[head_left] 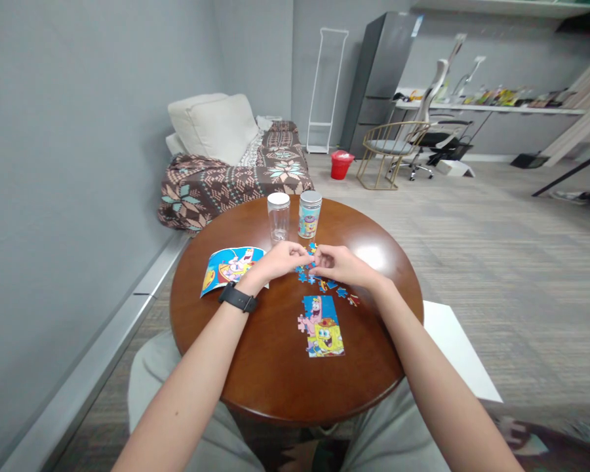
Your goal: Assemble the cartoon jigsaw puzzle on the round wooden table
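Above a spread of loose jigsaw pieces [341, 292], my left hand [286, 258] and my right hand [338, 264] meet at the fingertips. Both have their fingers closed. A small pink bit, perhaps a jigsaw piece, shows at the left fingertips; whatever the right fingers pinch is too small to tell. Nearer to me lies a joined section of the cartoon jigsaw puzzle [324, 328], with a yellow and a pink figure and an uneven left edge. A curled picture sheet [231, 267] in similar colours rests left of my left hand, partly behind my wrist.
At the back of the round wooden table [270, 354] stand a clear jar [279, 219] with a white lid and a printed jar [309, 215]. Beyond are a covered couch [236, 170], a red bin [341, 165] and a gold wire chair [391, 147]. A white board [459, 354] is at right.
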The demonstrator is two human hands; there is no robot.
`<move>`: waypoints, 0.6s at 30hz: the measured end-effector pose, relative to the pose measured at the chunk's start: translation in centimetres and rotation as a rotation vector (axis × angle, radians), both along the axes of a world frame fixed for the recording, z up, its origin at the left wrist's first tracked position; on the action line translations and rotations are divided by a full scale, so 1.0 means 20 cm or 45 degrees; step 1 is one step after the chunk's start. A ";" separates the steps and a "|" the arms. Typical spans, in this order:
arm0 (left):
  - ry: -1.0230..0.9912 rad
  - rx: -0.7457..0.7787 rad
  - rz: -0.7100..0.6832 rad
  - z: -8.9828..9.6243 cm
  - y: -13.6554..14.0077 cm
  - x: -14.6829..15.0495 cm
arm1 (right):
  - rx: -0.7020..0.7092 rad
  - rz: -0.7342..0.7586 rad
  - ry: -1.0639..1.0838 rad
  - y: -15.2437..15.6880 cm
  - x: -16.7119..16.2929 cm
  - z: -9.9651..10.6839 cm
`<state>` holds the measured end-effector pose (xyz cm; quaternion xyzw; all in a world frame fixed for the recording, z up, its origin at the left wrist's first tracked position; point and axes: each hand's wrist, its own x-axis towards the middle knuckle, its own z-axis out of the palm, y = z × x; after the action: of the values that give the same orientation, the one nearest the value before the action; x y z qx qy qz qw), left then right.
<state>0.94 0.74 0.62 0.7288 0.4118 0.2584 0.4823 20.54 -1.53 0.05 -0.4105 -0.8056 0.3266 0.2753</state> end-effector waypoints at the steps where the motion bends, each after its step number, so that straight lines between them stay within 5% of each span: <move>1: -0.002 -0.003 -0.006 0.00 0.00 0.00 | 0.001 0.002 -0.009 0.00 0.00 0.01; 18: 0.012 -0.091 0.082 0.04 -0.03 0.01 | -0.015 -0.023 -0.057 -0.01 0.00 0.02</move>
<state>1.14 0.20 1.39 0.6987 0.4461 0.2556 0.4976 20.63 -1.64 0.47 -0.4266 -0.8058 0.3197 0.2578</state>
